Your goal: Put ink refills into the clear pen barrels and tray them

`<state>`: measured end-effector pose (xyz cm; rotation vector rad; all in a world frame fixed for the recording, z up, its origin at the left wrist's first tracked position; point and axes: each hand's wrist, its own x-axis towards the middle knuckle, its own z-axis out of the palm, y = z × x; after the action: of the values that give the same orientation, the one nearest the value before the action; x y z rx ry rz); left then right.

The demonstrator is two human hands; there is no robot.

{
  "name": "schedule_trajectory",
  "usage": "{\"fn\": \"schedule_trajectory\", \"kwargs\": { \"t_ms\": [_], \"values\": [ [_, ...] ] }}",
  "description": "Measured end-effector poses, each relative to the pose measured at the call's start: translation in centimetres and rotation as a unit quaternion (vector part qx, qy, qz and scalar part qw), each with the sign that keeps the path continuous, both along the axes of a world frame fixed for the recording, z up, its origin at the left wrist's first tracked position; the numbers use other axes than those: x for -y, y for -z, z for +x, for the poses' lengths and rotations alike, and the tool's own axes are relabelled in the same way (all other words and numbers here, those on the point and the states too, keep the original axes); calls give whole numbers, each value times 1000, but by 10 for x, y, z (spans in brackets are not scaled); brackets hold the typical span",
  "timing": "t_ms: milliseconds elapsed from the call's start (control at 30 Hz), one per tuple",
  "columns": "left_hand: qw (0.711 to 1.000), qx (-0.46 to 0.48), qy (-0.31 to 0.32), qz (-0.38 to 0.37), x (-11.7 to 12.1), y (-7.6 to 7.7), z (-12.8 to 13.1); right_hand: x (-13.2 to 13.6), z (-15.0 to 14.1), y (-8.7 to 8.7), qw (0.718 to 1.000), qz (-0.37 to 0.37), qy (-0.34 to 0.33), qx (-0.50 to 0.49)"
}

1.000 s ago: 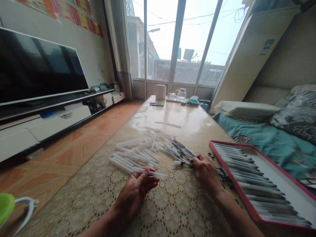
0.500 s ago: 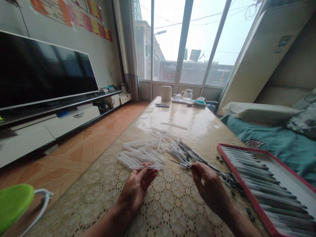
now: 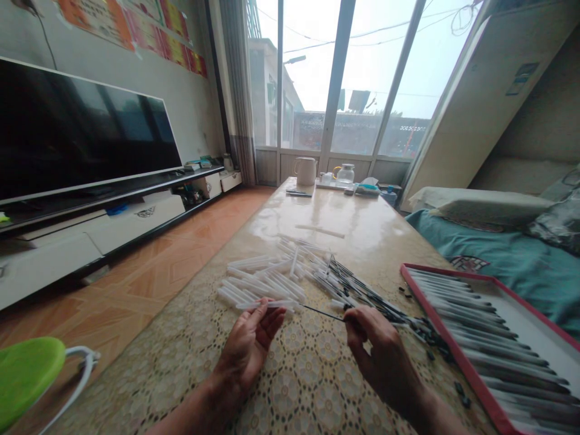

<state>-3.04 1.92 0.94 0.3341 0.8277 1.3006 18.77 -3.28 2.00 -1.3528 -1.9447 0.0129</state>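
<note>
My left hand [image 3: 254,335] pinches a translucent white pen barrel [image 3: 276,304] between thumb and fingers, held level. My right hand [image 3: 374,335] is closed on the rear end of a thin dark pen refill [image 3: 322,312]. The refill's tip points left, at or very close to the barrel's right end; whether it is inside I cannot tell. Just beyond my left hand lies a heap of similar white barrels [image 3: 260,281]. Past my right hand spreads a pile of dark refills [image 3: 357,287], with small black caps [image 3: 432,338] at its right end.
A red-edged box [image 3: 405,272] with a row of assembled-looking pens [image 3: 493,338] stands at the right. One loose barrel [image 3: 319,231] lies farther up the patterned table [image 3: 312,386]. A beige jug [image 3: 306,171] and a glass pitcher [image 3: 346,174] stand at the far end. A green stool [image 3: 29,377] is at the lower left.
My right hand has shifted slightly left, bringing the refill's tip over to the barrel's right end. My left hand keeps its hold on the barrel, nearly still.
</note>
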Motion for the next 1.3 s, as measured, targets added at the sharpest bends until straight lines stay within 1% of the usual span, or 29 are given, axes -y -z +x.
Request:
{"fn": "schedule_trajectory", "kwargs": {
  "t_ms": [133,233,333,433,500,533,567,600,633,700,733,800,900,1067,1167,1233,1300],
  "values": [
    [1000,-9,6,7,0,2,1,-1,2,1,1000,0,-2,2],
    [999,-22,37,19,3,2,4,-2,1,4,1000,-4,-12,5],
    [993,-20,110,36,8,1,8,-1,-7,8,999,-19,-26,-22],
    [978,-11,202,41,14,2,11,3,-19,7,993,-56,-46,-92],
    [974,0,225,39,15,2,11,3,-23,5,983,-90,-59,-146],
    [975,7,218,35,15,2,10,1,-22,4,980,-98,-52,-166],
    [980,16,198,30,15,1,10,-2,-18,4,979,-95,-29,-176],
    [985,26,170,23,14,1,9,-6,-14,5,982,-81,8,-170],
    [989,35,143,16,13,0,8,-11,-8,8,986,-63,54,-147],
    [993,51,108,6,11,-1,7,-21,3,15,988,-36,134,-66],
    [993,55,105,4,11,-1,6,-25,8,20,987,-33,157,-21],
    [992,55,116,4,11,-2,6,-30,13,28,983,-43,173,47],
    [990,40,138,10,14,-2,8,-32,14,34,978,-56,182,83],
    [987,-2,158,20,17,-3,13,-35,12,36,982,-63,171,50],
    [986,-21,162,28,16,-2,14,-33,7,31,988,-53,145,-17],
    [986,-29,157,37,15,-1,14,-27,0,24,988,-65,102,-92],
    [987,-33,153,46,14,0,13,-18,-10,16,982,-89,47,-162]
  ]
}}
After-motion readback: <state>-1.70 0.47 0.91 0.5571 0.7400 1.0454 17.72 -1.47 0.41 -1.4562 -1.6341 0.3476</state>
